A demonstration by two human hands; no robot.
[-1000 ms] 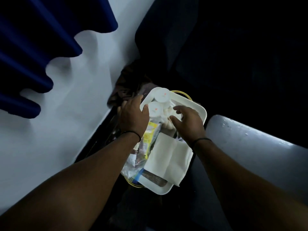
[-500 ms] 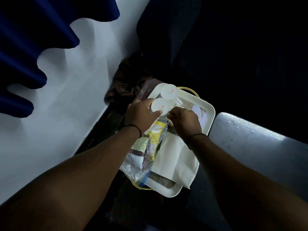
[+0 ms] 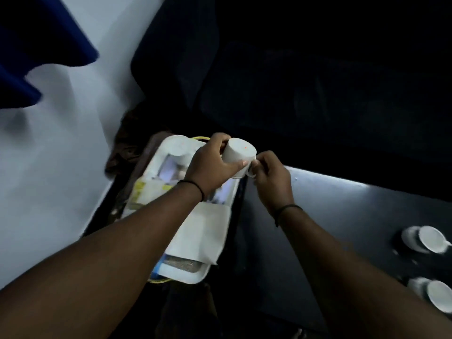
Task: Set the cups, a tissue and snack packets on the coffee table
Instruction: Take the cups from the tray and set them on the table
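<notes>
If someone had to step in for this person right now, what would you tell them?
Left hand grips an upside-down white cup by its body; right hand pinches its handle, in the air by the tray's far end.
Done: two cups sit on the coffee table.
Left: set this cup down, then the other cup, tissue and snack packets from the tray.

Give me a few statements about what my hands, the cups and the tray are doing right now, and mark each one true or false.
1. Both hands hold one white cup upside down. True.
2. The tissue lies on the dark table. False: it is on the white tray.
3. Two cups already sit on the table. True.
4. The right hand is empty. False: it grips the cup's handle.
5. The left hand wraps the cup's side. True.
</notes>
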